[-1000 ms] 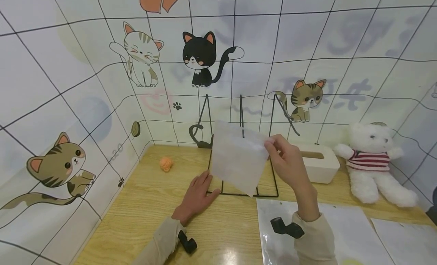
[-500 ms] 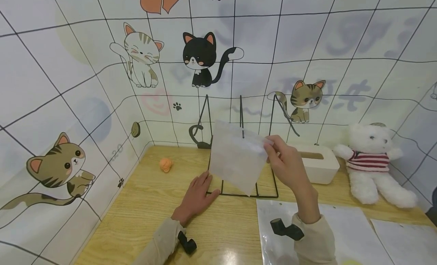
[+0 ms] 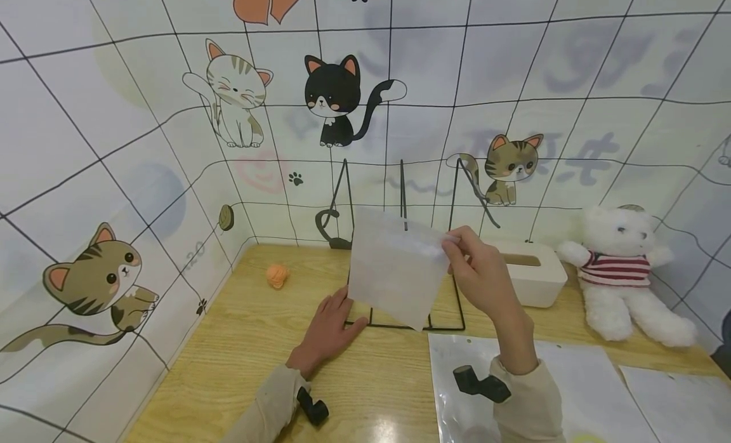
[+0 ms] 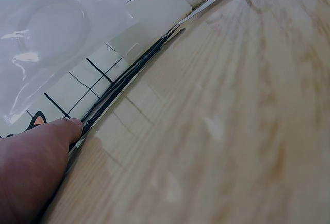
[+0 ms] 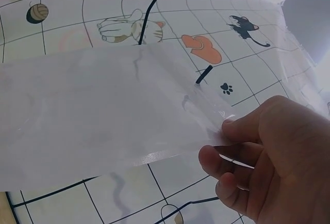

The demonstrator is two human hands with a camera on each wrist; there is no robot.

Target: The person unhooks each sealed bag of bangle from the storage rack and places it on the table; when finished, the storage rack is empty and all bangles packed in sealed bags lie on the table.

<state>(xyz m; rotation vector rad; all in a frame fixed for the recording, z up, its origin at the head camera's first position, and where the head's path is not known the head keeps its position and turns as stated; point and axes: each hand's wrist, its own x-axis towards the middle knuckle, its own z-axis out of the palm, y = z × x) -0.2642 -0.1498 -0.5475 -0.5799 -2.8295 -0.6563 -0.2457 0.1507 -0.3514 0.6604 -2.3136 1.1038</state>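
My right hand (image 3: 482, 271) pinches the upper right corner of a translucent, whitish, square plastic sleeve (image 3: 396, 271) between thumb and fingers. The sleeve hangs tilted over a black wire rack (image 3: 394, 326), hiding much of its middle. In the right wrist view the sleeve (image 5: 103, 110) stretches leftward from the pinching fingers. A faint round outline shows on the sleeve (image 4: 51, 33) in the left wrist view. My left hand (image 3: 328, 329) lies palm down with fingers extended at the rack's front left corner. Its thumb touches the front bar.
An orange yarn-like ball (image 3: 278, 275) sits left of the rack. Behind to the right stand a white tissue box (image 3: 537, 278) and a white teddy bear (image 3: 617, 271) in a striped top. Clear plastic-covered sheets (image 3: 577, 379) lie at front right. Cat-patterned cloth walls the table.
The sleeve's top edge has dipped slightly, while the right hand keeps its pinch at nearly the same spot. The left hand has stayed in place.
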